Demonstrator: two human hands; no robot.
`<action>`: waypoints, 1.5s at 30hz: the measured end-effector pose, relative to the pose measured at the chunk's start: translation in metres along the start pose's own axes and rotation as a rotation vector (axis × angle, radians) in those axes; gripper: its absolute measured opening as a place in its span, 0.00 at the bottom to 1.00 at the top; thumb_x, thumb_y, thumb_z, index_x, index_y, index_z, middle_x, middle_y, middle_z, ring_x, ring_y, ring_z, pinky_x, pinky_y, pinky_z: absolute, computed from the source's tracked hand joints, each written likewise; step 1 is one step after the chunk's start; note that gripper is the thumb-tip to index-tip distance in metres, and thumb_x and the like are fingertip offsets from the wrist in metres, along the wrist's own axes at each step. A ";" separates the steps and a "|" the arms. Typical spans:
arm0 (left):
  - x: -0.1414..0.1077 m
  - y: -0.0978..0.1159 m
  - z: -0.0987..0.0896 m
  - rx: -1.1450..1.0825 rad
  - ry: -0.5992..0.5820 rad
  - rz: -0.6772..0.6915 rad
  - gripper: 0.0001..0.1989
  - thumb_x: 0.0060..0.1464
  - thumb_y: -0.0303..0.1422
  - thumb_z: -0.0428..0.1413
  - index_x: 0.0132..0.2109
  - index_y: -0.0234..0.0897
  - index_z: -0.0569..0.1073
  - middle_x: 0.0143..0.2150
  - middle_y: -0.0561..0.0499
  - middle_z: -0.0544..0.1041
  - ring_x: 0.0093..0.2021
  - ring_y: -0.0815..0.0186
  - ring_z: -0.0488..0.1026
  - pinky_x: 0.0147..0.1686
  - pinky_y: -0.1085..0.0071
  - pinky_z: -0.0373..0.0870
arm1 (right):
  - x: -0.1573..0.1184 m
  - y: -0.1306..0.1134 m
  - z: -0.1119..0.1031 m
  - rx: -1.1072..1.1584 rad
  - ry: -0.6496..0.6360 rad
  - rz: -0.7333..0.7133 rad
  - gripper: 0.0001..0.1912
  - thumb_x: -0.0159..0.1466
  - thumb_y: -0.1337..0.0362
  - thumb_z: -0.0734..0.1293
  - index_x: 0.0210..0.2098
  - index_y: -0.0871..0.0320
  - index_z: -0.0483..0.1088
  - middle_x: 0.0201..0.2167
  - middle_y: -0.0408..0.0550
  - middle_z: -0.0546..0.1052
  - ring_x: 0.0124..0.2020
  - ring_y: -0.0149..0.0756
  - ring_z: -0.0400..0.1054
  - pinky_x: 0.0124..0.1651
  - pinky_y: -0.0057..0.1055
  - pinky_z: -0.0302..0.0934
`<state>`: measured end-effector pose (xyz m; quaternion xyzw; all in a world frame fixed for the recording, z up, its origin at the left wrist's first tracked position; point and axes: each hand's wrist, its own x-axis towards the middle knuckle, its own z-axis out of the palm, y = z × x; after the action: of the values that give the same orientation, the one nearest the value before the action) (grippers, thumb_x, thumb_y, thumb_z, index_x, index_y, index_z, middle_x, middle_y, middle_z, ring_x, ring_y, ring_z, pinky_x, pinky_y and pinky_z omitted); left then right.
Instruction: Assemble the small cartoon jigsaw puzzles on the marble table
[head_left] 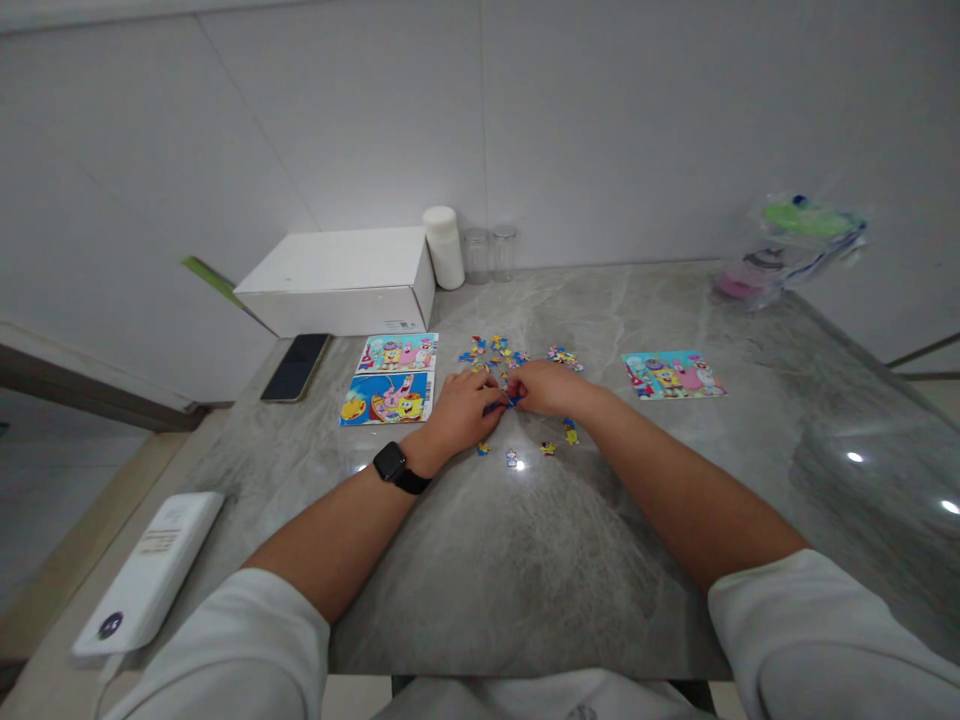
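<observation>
Veined tabletop (525,570) | knobbed jigsaw pieces (548,449) | right grip (546,387): seemingly bluish piece (514,400)

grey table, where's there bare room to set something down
Bare: the front stretch between left forearm and right forearm, nearer than the puzzle pieces; the back strip between glass jars and plastic bag. Crowded: around left hand and right hand, amid pieces, and at left, with box, phone and picture cards.
</observation>
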<state>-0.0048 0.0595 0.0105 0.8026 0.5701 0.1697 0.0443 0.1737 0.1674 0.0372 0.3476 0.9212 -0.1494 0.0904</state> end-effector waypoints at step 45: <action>0.002 -0.020 -0.023 -0.075 -0.026 -0.204 0.08 0.61 0.31 0.59 0.47 0.40 0.79 0.48 0.46 0.81 0.50 0.58 0.78 0.53 0.61 0.74 | -0.005 -0.010 0.000 0.042 0.058 -0.019 0.11 0.64 0.64 0.73 0.47 0.52 0.81 0.46 0.47 0.84 0.47 0.41 0.76 0.46 0.30 0.63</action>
<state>-0.0293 0.0651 0.0268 0.7401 0.6416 0.1753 0.0988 0.1702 0.1570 0.0402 0.3450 0.9234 -0.1592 0.0548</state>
